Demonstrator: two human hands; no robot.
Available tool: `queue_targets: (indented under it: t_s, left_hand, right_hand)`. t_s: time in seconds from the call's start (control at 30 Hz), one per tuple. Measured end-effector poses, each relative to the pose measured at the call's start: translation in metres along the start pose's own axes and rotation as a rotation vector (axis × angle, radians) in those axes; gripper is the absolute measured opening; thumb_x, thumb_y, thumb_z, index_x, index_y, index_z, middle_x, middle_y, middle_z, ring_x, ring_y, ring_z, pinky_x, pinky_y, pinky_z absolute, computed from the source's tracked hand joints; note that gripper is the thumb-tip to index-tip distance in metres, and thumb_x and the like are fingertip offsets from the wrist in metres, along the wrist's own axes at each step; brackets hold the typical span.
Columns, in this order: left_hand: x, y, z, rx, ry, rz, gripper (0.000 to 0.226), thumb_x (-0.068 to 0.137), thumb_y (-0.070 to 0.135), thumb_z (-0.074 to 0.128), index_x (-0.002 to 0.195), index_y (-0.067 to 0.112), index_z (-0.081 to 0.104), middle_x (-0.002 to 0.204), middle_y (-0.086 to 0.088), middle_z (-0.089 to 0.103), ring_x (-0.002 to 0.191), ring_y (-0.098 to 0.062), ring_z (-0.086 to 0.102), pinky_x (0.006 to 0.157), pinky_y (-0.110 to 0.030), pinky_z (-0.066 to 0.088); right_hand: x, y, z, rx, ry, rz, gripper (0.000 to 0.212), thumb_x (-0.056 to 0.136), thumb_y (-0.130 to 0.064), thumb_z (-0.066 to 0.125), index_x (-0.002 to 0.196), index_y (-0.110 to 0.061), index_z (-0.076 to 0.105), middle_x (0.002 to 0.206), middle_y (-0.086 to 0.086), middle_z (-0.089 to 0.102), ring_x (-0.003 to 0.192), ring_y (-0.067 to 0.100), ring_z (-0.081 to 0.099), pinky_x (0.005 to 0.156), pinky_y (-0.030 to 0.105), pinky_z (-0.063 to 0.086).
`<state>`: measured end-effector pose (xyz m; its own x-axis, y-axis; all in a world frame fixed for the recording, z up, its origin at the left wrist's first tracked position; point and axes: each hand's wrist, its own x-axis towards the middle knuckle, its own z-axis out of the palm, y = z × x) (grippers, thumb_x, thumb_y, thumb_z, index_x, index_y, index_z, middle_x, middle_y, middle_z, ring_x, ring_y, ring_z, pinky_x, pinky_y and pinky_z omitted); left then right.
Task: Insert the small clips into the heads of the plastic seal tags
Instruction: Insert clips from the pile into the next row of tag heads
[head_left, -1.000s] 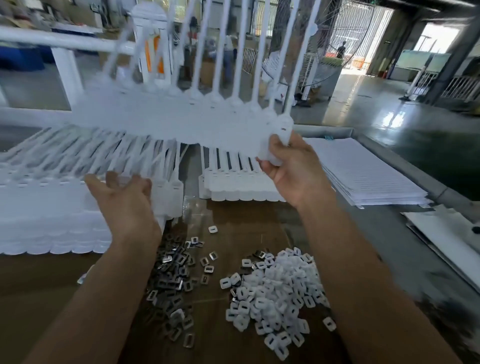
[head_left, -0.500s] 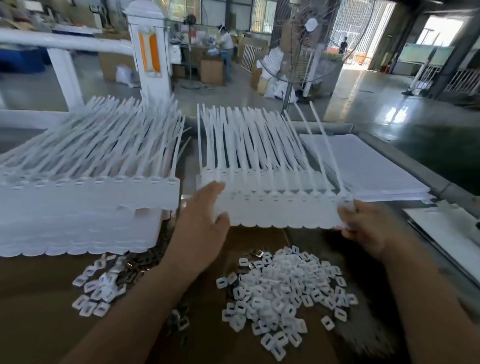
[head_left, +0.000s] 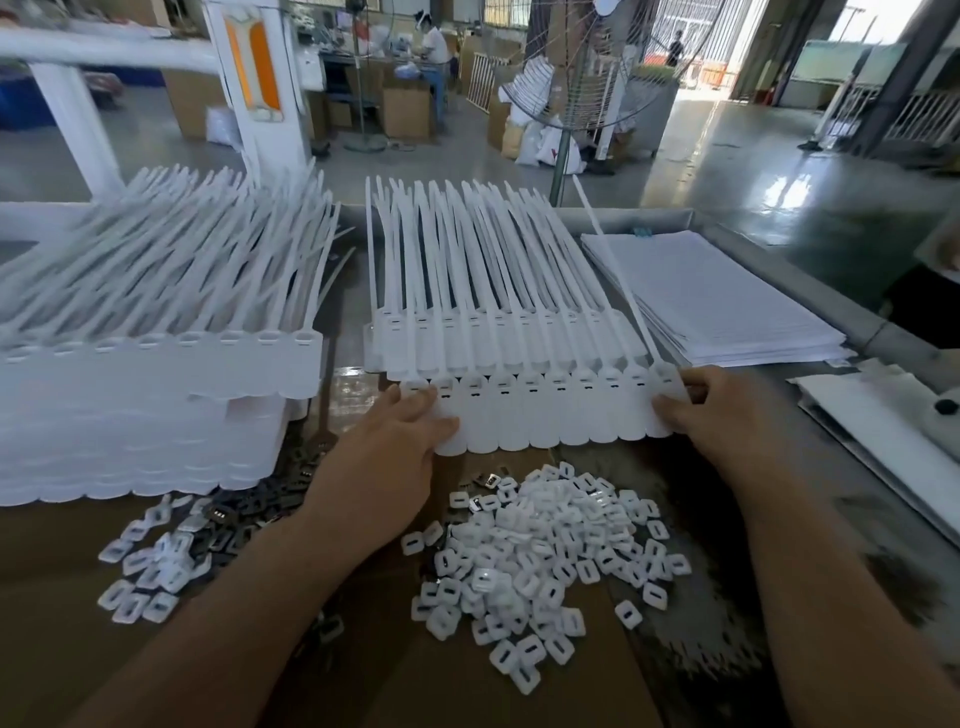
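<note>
Seal tag strip (head_left: 550, 421) lies crosswise just beyond the clip pile (head_left: 545, 545), tails pointing away; left hand (head_left: 384, 452) seemingly presses flat on its left end, right hand (head_left: 727, 415) pinches its right end, neither nearer the pile.

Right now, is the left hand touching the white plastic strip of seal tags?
Touching. The head view shows the left hand lying flat over the left end of the white plastic strip of seal tags, with no gap between them.
</note>
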<state>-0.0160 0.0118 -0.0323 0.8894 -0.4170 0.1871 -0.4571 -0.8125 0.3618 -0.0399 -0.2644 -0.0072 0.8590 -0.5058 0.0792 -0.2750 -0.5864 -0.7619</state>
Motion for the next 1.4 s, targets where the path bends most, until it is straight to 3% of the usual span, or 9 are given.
queue_targets:
  t_s: [0.2,0.37,0.57,0.87,1.0,1.07,1.13,1.23,1.4]
  left_hand:
    - [0.001,0.003,-0.002,0.103,-0.099,0.033,0.052,0.093,0.004,0.035,0.139,0.028,0.033,0.153,0.005,0.015,0.141,-0.020,0.008,0.114,-0.034,0.011]
    - [0.001,0.004,0.000,0.163,-0.172,0.096,0.058,0.089,-0.001,0.033,0.139,0.028,0.033,0.152,0.006,0.017,0.140,-0.020,0.013,0.114,-0.038,0.017]
    - [0.002,0.001,0.002,0.198,-0.228,0.126,0.048,0.094,0.007,0.034,0.137,0.030,0.035,0.152,0.009,0.017,0.138,-0.015,0.019,0.112,-0.035,0.022]
    - [-0.010,0.012,-0.003,0.169,-0.092,0.171,0.044,0.088,0.006,0.041,0.127,0.022,0.050,0.127,0.004,0.047,0.114,-0.011,0.043,0.096,-0.025,0.040]
    - [-0.011,0.016,-0.003,0.164,-0.085,0.218,0.041,0.084,0.005,0.045,0.121,0.020,0.055,0.121,0.008,0.049,0.110,-0.006,0.044,0.095,-0.019,0.036]
    - [-0.012,0.016,-0.007,0.153,-0.091,0.202,0.042,0.082,0.004,0.045,0.119,0.020,0.056,0.122,0.009,0.051,0.111,-0.006,0.046,0.094,-0.021,0.040]
    - [-0.012,0.017,-0.009,0.153,-0.103,0.198,0.042,0.083,0.003,0.044,0.120,0.019,0.057,0.125,0.009,0.052,0.114,-0.006,0.048,0.095,-0.021,0.040]
    - [-0.013,0.019,-0.013,0.145,-0.122,0.177,0.043,0.082,0.003,0.044,0.119,0.018,0.059,0.125,0.008,0.053,0.113,-0.010,0.050,0.094,-0.027,0.043]
    - [-0.013,0.018,-0.016,0.129,-0.136,0.164,0.042,0.080,0.003,0.045,0.114,0.021,0.061,0.120,0.012,0.053,0.108,-0.010,0.053,0.090,-0.029,0.045]
  right_hand:
    - [0.003,0.003,0.003,-0.213,0.035,-0.110,0.052,0.084,-0.017,0.065,0.133,-0.013,0.048,0.136,0.006,0.048,0.122,0.019,0.045,0.086,0.018,0.029]
    - [0.004,0.002,0.022,-0.151,-0.071,-0.282,0.042,0.087,-0.025,0.061,0.128,-0.019,0.054,0.145,-0.003,0.037,0.130,0.012,0.034,0.103,0.023,0.021]
    - [0.006,0.007,0.023,-0.302,-0.092,-0.296,0.032,0.081,-0.029,0.068,0.111,-0.017,0.065,0.116,-0.001,0.061,0.091,0.005,0.048,0.081,0.019,0.031]
    - [0.004,0.004,0.022,-0.304,-0.054,-0.243,0.030,0.079,-0.029,0.069,0.107,-0.018,0.066,0.115,0.000,0.060,0.102,0.013,0.055,0.088,0.025,0.038]
    - [-0.004,-0.007,0.024,-0.332,0.073,-0.413,0.013,0.079,-0.020,0.070,0.092,-0.019,0.068,0.104,-0.007,0.059,0.088,-0.003,0.042,0.076,0.007,0.025]
    - [-0.016,-0.023,0.026,-0.180,-0.012,-0.482,0.011,0.080,-0.017,0.069,0.076,-0.026,0.065,0.086,-0.017,0.059,0.076,-0.010,0.049,0.069,0.000,0.029]
    - [-0.033,-0.043,0.030,-0.069,-0.275,-0.516,0.023,0.080,-0.017,0.069,0.070,-0.036,0.060,0.075,-0.021,0.059,0.072,-0.015,0.053,0.065,-0.002,0.037]
    - [-0.053,-0.066,0.043,-0.197,-0.551,-0.628,0.017,0.081,-0.020,0.068,0.073,-0.034,0.064,0.072,-0.019,0.058,0.068,-0.007,0.056,0.064,0.006,0.044]
    - [-0.060,-0.076,0.061,-0.450,-0.586,-0.726,0.014,0.084,-0.021,0.063,0.096,-0.023,0.071,0.079,-0.017,0.049,0.073,-0.001,0.049,0.077,0.021,0.046]
